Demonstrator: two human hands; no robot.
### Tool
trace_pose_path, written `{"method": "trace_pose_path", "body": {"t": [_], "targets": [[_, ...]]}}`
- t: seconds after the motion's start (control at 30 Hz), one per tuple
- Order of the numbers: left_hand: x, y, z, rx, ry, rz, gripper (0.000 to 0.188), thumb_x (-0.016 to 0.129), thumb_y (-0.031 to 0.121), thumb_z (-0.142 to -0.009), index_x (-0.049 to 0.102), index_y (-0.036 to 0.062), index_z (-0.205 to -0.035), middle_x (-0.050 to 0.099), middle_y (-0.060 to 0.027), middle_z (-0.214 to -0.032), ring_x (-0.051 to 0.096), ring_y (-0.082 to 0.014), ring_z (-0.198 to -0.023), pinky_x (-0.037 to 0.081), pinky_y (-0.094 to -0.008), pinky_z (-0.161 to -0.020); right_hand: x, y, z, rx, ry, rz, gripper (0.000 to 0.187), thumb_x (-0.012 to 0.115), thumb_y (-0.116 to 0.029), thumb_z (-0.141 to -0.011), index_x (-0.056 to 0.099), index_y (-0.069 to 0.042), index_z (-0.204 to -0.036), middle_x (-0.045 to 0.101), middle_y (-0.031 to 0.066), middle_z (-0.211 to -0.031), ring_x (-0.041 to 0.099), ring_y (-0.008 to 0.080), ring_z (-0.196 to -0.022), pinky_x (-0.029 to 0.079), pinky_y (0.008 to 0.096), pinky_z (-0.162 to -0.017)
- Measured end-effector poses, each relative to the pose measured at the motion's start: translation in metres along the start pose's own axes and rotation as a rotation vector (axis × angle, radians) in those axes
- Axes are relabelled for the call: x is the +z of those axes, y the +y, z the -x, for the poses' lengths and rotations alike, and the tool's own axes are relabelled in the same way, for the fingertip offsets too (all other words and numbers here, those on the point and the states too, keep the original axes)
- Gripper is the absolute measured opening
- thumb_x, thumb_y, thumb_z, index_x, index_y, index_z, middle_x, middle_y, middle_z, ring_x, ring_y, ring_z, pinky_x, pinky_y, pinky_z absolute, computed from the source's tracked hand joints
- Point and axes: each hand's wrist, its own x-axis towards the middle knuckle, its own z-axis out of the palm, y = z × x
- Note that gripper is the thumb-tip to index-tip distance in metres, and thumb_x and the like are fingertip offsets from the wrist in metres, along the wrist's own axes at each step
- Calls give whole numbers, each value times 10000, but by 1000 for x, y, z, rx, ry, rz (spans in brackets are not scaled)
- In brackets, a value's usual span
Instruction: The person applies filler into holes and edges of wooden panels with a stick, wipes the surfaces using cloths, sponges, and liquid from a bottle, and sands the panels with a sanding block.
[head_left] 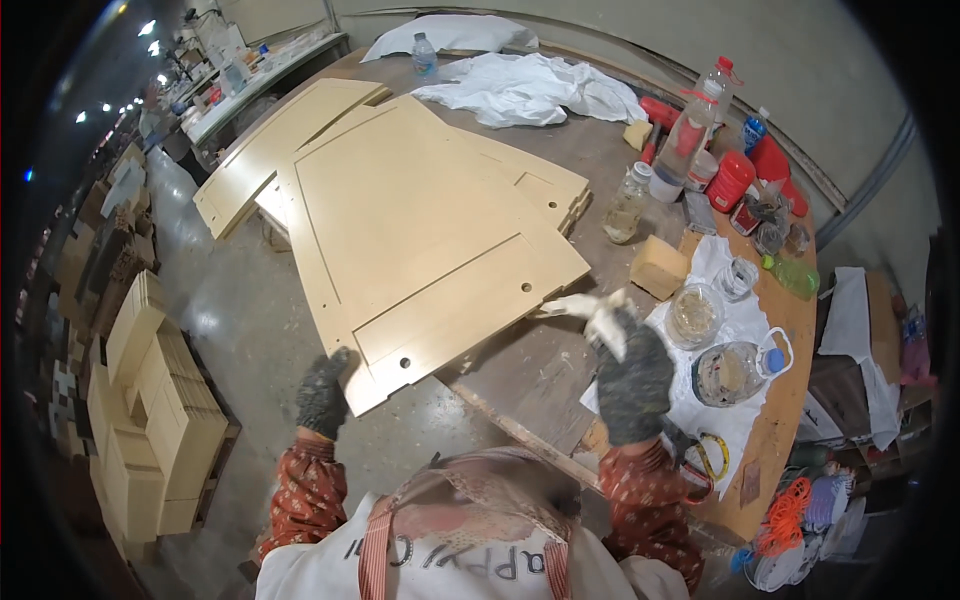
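Observation:
A cream-coloured panel (425, 210) with grooved lines and small round holes lies tilted across the table, its near corner jutting past the edge. My left hand (325, 392), in a dark grey glove, grips that panel at its near left edge. In my right hand (637, 385), gloved alike and slightly blurred, is a crumpled white rag (605, 322). One end of the rag reaches to the panel's right edge; I cannot tell whether it touches. More cream panels (535, 185) lie beneath and behind the top one.
Right of my right hand, cut-open plastic bottles (728, 374) stand on white paper beside a yellow sponge (660, 267). Bottles and red containers (731, 180) crowd the table's far right. White sheeting (535, 88) lies at the back. Stacked panels (160, 425) stand on the floor at left.

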Motion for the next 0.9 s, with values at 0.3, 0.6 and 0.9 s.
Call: {"method": "trace_pose_path", "body": {"t": [0.3,0.6,0.9], "targets": [[-10,-39,13,109,-128,-108,270,586,153,-861,651,81,-1112,664,-129,-1108,624,-272,-1060,482,-369,-927,-69,-24,-137,-302,624,272,316,580,-89,-866,612,-64,-1180,624,149,-1128,596,311,-1046,456,383,-916],[-31,2,28,-207,58,281,279,681,154,-782,626,6,-1012,655,-70,-898,637,-184,-806,530,-319,-757,-12,88,-161,91,42,707,689,716,-378,-708,492,-113,-1303,548,192,-1178,526,366,-1103,420,469,-939],[-33,-4,21,-184,-18,252,287,645,126,-827,599,-23,-1068,653,-95,-973,632,-186,-906,512,-323,-852,11,90,-123,8,-645,712,883,813,-297,-550,465,-79,-1331,596,208,-1147,581,365,-1032,453,443,-913]]}}
